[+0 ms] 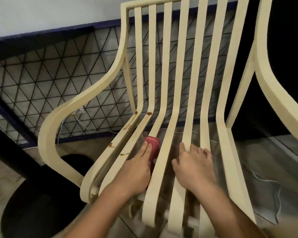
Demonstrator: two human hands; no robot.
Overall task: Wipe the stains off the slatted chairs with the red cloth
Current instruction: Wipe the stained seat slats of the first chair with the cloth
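One chair (186, 66), with seven slats (168, 48) counted in its back and two armrests (86, 98), one out beyond each hand. Two hands lie on the seat: the left hand (138, 170) and the right hand (193, 167). One cloth (152, 143) sits under the left hand's fingers. At least five brown stains (149, 113) show up and to the left of the left hand.
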